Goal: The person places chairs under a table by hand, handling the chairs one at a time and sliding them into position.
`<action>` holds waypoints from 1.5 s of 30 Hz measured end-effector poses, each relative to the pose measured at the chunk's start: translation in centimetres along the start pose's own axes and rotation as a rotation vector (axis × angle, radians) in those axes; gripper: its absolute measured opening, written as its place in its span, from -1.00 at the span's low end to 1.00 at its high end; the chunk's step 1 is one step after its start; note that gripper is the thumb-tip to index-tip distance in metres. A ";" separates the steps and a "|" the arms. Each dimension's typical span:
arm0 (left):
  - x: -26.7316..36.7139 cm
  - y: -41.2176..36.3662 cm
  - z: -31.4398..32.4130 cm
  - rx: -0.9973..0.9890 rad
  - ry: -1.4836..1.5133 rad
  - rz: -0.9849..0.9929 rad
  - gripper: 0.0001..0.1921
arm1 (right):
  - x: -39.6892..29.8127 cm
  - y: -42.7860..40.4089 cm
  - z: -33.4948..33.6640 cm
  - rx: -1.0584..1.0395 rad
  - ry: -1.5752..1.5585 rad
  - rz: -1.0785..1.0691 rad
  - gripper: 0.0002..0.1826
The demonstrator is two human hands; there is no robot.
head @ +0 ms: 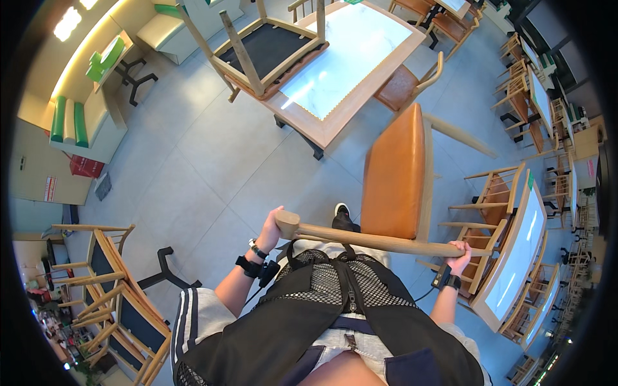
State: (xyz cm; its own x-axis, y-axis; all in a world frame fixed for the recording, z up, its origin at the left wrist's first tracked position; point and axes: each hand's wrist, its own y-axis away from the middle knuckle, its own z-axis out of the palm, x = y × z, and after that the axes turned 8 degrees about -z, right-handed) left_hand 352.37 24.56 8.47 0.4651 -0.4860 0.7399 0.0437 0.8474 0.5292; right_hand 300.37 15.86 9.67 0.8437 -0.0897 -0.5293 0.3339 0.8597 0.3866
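A wooden chair with a tan leather-look seat (392,181) is tipped on its side in front of me, its seat nearly upright. My left hand (271,232) grips the chair by the end of its backrest. Toward the far end of the same long wooden member, my right hand (459,256) is closed around the wood. Parts of the fingers on both hands are hidden behind the chair. Ahead stands a table (340,126) with a white marble-look top and a wooden rim. An upside-down chair (268,50) rests on that table.
Another chair (398,87) is at the table's right side. Upturned chairs (120,299) are stacked at lower left, near a black table base (166,275). On the right, a table (514,270) has chairs on it. A cushioned bench (91,120) lines the left wall.
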 end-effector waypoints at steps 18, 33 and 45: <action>-0.2 -2.7 12.0 0.003 -0.533 -0.082 -0.50 | 9.7 -17.0 -19.0 0.380 0.453 0.437 -0.59; -1.7 -11.4 20.0 0.296 -0.670 -0.220 -0.47 | 17.4 -14.5 -4.0 -0.367 0.753 0.946 -0.39; -4.2 -19.3 20.8 0.208 -0.849 -0.149 -0.46 | 20.5 -7.4 10.0 -0.825 0.956 0.765 -0.30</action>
State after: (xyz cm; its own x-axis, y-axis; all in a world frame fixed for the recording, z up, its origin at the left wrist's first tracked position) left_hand 331.16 5.80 3.82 -0.3491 -0.6528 0.6723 -0.1485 0.7469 0.6482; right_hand 319.44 2.58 3.52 -0.0006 0.5839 -0.8118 -0.6596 0.6099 0.4392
